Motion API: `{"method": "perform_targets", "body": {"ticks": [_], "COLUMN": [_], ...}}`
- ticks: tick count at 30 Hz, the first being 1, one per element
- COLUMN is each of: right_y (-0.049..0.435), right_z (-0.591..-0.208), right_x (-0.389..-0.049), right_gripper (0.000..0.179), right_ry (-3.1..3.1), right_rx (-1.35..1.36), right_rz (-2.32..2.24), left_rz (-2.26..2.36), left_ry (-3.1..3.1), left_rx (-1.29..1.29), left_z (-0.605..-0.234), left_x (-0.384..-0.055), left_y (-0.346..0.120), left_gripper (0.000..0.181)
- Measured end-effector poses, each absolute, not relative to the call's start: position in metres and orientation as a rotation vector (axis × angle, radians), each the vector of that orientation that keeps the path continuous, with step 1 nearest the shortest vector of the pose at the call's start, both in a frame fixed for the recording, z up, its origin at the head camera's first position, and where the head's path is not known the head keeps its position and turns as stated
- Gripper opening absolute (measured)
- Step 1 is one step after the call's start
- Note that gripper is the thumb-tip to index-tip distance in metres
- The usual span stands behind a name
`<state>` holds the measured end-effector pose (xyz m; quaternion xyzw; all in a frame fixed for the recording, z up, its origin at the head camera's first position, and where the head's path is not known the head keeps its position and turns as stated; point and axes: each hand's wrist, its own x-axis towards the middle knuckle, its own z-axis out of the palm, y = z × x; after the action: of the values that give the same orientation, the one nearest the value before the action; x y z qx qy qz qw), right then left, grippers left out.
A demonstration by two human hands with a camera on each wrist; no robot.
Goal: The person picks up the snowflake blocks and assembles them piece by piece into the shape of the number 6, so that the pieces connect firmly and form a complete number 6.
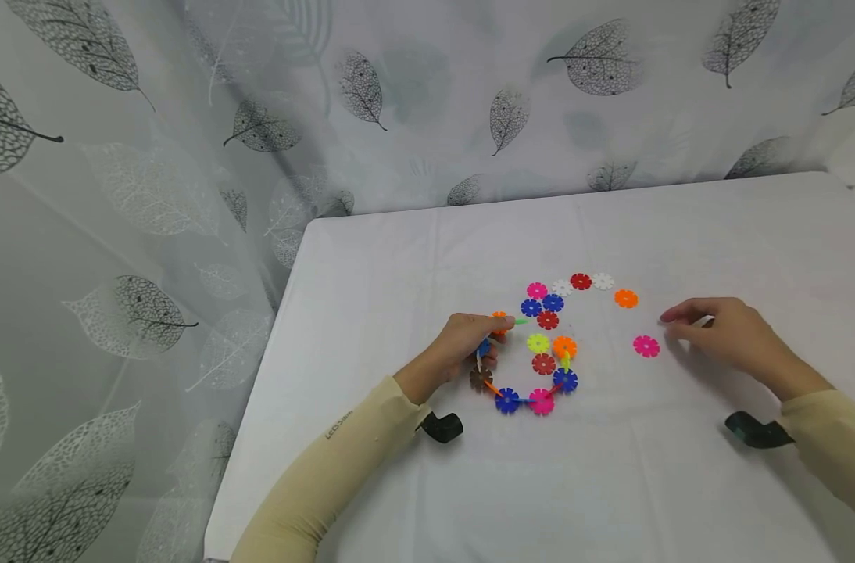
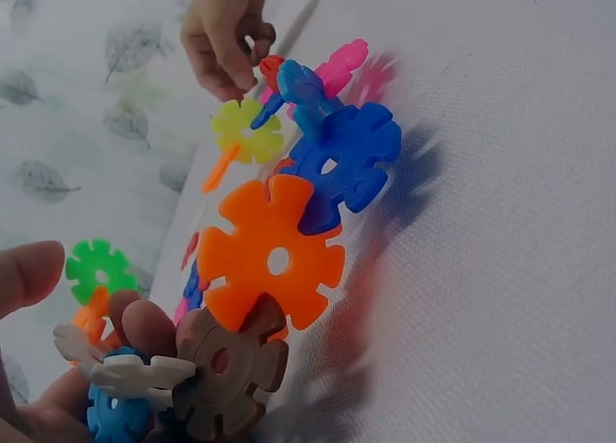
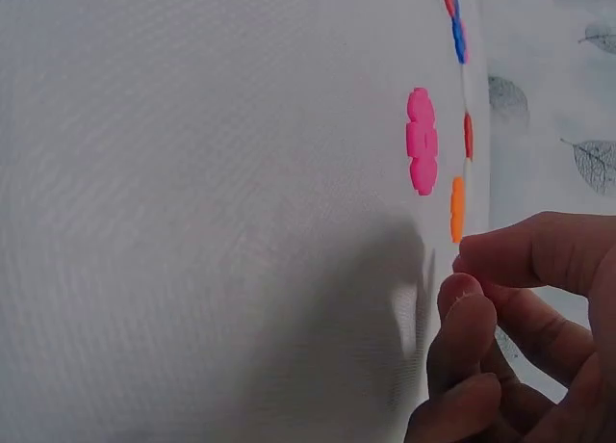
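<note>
My left hand (image 1: 466,340) grips one end of a curved chain of interlocked notched plastic discs (image 1: 507,401). A green disc (image 2: 100,268) stands near the thumb tip at that end, above an orange one. Around the fingers in the left wrist view are a light blue disc (image 2: 117,411), white discs and a brown disc (image 2: 229,374). From there the chain bends through orange, blue and pink discs to an orange disc (image 1: 564,347). My right hand (image 1: 726,332) hovers to the right, fingers loosely bent and holding nothing visible, near a loose pink disc (image 1: 646,346) and an orange disc (image 1: 626,299).
Loose yellow (image 1: 538,343) and red (image 1: 543,364) discs lie inside the chain's curve. Several blue, red, pink and white discs (image 1: 602,281) lie beyond it. A white cloth covers the table (image 1: 399,258); a leaf-patterned curtain (image 1: 427,94) hangs along its back and left.
</note>
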<state>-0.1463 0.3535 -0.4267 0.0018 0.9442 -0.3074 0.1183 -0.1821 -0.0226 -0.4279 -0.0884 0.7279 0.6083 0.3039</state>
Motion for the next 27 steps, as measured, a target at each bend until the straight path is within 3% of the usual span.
{"method": "perform_targets", "body": {"ticks": [5,13,27], "right_y": [0.350,0.342,0.325], "right_z": [-0.426,-0.425,-0.423], "right_x": [-0.149,-0.151,-0.152], "right_gripper": [0.035,0.055,0.035], "right_ry": [2.724,2.683,2.662], "right_rx": [-0.047,-0.091,-0.201], "right_rz": [-0.885,-0.840,-0.868], "left_rz": [1.605,1.611,1.661], "left_ry": [1.930,1.926,1.941], "left_rx": [-0.211,-0.174,-0.096], "left_z": [-0.427,-0.426,-0.425], "left_x": [-0.182,-0.180,-0.178], "left_y": [-0.023,-0.023,-0.021], "left_gripper": [0.041,0.040,0.041]}}
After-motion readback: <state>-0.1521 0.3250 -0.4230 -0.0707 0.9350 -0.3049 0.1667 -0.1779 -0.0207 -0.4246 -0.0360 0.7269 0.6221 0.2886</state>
